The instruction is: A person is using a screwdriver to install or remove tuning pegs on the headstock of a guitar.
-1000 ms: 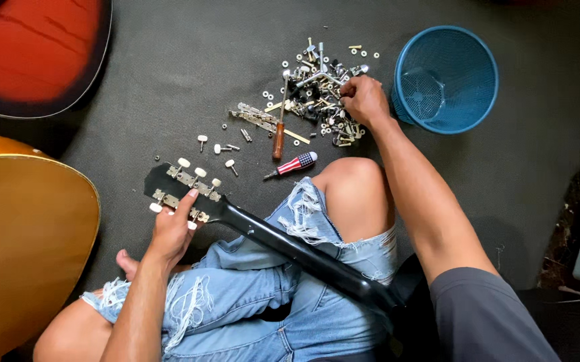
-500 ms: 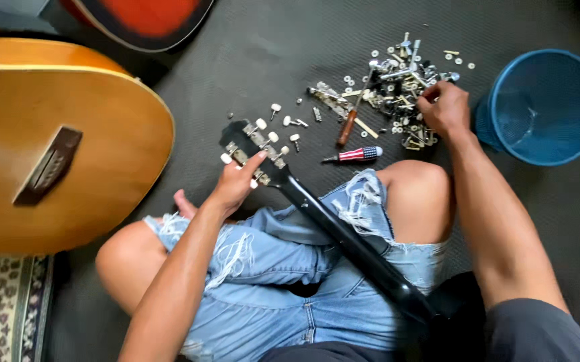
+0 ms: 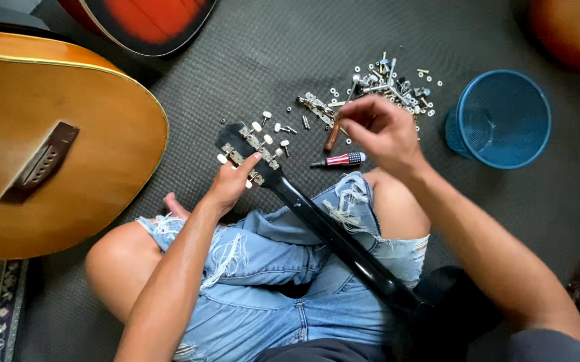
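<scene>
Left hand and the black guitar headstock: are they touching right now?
Touching. The head view shows the left hand resting on the headstock, fingertips pressed against its edge by the tuning pegs, no gap visible. The right hand is raised above the floor, off the neck.

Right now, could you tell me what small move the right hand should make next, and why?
Probably bring the right hand across to the black guitar headstock. Its fingers look pinched, perhaps on a small part from the pile of loose metal hardware, though that is too small to confirm, and the left hand already steadies the headstock.
</scene>
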